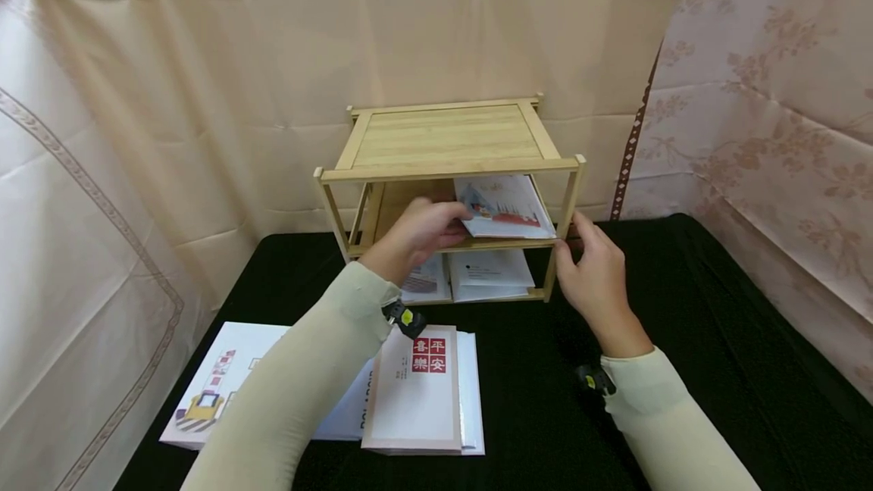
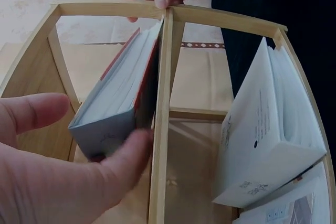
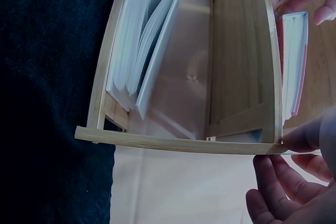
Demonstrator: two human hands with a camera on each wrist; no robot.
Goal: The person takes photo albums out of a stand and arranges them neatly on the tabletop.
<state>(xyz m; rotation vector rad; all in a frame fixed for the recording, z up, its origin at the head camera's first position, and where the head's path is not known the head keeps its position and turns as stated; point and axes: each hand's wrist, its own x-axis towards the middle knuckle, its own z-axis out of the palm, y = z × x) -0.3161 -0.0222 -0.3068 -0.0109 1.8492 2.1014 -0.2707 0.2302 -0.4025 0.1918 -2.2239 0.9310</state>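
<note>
A two-level light wooden rack (image 1: 450, 135) stands on a black cloth. On its middle shelf, at the right end, lies a photo album (image 1: 508, 207) with a picture cover. My left hand (image 1: 424, 229) is at the album's left edge. In the left wrist view the thumb stands apart from the album (image 2: 107, 121), while a blurred finger touches its near end. My right hand (image 1: 596, 275) holds the rack's right side at middle-shelf height. The right wrist view shows the thumb and fingers of that hand (image 3: 299, 177) pinching the wooden frame at the shelf corner.
Two white albums, one on the left (image 1: 426, 280) and one on the right (image 1: 491, 271), sit on the lower level. In front, a red-stamped album (image 1: 412, 408) lies over other albums, with a white one (image 1: 211, 370) at left. Curtains (image 1: 273, 82) surround the table.
</note>
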